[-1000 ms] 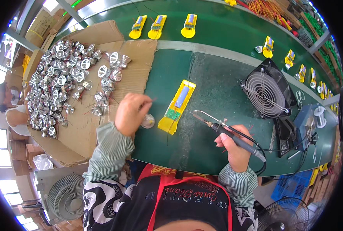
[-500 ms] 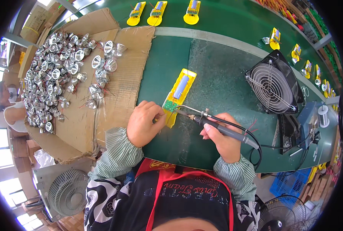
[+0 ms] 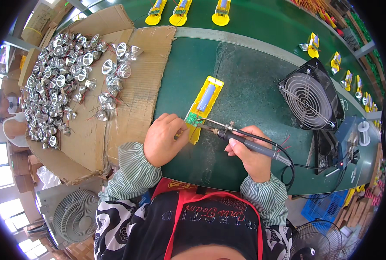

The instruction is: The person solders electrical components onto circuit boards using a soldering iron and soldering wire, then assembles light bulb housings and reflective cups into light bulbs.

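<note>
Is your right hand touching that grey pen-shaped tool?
Touching. The head view shows the right hand gripping the grey pen-shaped tool, which lies between its thumb and fingers.

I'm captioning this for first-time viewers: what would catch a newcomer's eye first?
Probably the heap of shiny silver reflectors on the cardboard at left. Next, near the centre, a bright yellow casing with a blue cylinder, where the right hand points a soldering iron at the green circuit board. A black fan stands at right.

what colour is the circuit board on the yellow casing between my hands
The circuit board is green, best seen in the head view.
</note>
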A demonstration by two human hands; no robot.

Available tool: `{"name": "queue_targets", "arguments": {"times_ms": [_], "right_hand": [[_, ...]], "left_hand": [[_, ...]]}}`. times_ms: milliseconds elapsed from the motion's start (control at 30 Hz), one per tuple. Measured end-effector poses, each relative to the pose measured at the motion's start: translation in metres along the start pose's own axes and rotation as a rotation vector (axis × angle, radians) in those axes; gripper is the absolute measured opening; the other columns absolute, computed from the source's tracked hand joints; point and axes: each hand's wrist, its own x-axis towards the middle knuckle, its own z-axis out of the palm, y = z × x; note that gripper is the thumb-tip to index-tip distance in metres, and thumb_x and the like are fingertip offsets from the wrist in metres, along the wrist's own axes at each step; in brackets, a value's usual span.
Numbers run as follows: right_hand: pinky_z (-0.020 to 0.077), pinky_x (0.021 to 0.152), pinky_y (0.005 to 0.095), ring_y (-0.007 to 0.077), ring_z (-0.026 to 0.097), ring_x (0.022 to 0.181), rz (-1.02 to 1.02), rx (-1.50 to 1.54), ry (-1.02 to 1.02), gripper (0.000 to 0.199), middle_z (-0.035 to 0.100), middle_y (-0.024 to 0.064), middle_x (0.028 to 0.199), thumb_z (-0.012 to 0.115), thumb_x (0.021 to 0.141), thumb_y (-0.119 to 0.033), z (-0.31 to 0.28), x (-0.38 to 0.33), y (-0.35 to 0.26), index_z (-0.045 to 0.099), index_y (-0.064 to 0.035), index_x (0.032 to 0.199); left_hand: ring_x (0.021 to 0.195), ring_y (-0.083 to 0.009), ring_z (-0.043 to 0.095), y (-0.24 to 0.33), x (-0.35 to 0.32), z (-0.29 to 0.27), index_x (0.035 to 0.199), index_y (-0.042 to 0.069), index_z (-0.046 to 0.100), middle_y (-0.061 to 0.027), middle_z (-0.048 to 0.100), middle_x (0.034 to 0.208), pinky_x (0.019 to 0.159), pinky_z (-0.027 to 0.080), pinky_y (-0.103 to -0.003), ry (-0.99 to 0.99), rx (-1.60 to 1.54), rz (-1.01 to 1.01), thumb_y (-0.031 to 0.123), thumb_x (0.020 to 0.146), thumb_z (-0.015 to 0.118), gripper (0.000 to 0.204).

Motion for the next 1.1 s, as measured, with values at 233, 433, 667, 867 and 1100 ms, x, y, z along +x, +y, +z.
{"name": "queue_targets", "arguments": {"times_ms": [233, 433, 667, 867, 1100], "right_hand": [[0.0519, 0.056, 0.0251, 0.0133, 0.062, 0.065, -0.034, -0.002, 0.096, 0.015, 0.063, 0.0118, 0.075, 0.062, 0.079, -0.002, -0.002, -0.004, -0.010, 0.054, 0.0045, 0.090], [0.0515, 0.060, 0.0245, 0.0127, 0.062, 0.067, -0.077, -0.065, 0.062, 0.015, 0.064, 0.0117, 0.076, 0.063, 0.079, -0.002, -0.012, -0.010, -0.009, 0.054, 0.0047, 0.090], [0.0508, 0.060, 0.0242, 0.0122, 0.061, 0.066, -0.065, -0.049, 0.060, 0.015, 0.064, 0.0111, 0.075, 0.063, 0.079, -0.001, -0.014, -0.015, -0.010, 0.054, 0.0041, 0.090], [0.0508, 0.058, 0.0243, 0.0122, 0.061, 0.065, -0.103, -0.056, 0.073, 0.014, 0.064, 0.0104, 0.074, 0.063, 0.078, -0.001, -0.010, -0.014, -0.012, 0.054, 0.0038, 0.088], [0.0504, 0.058, 0.0239, 0.0113, 0.061, 0.064, -0.132, -0.046, 0.045, 0.014, 0.064, 0.0102, 0.073, 0.063, 0.078, 0.000, -0.004, -0.010, -0.012, 0.054, 0.0039, 0.089]], "left_hand": [[0.067, -0.0263, 0.051, -0.002, 0.000, 0.001, 0.071, 0.002, 0.055, -0.0089, 0.052, 0.067, 0.060, 0.041, -0.036, -0.008, 0.010, -0.009, 0.005, 0.071, 0.061, 0.007], [0.068, -0.0263, 0.051, 0.001, 0.000, -0.001, 0.071, 0.002, 0.055, -0.0089, 0.053, 0.068, 0.061, 0.041, -0.036, -0.018, 0.018, -0.020, 0.005, 0.071, 0.062, 0.007], [0.070, -0.0270, 0.052, 0.006, -0.003, -0.007, 0.079, 0.002, 0.060, -0.0093, 0.055, 0.070, 0.063, 0.042, -0.036, -0.014, 0.087, 0.044, 0.005, 0.074, 0.060, 0.006], [0.067, -0.0287, 0.053, 0.015, -0.013, -0.012, 0.100, 0.000, 0.056, -0.0111, 0.058, 0.072, 0.065, 0.044, -0.037, 0.065, 0.098, 0.013, 0.001, 0.077, 0.057, 0.023], [0.065, -0.0291, 0.054, 0.006, -0.009, -0.006, 0.092, 0.000, 0.056, -0.0114, 0.058, 0.070, 0.059, 0.044, -0.038, 0.161, -0.039, -0.134, 0.004, 0.080, 0.058, 0.013]]}}
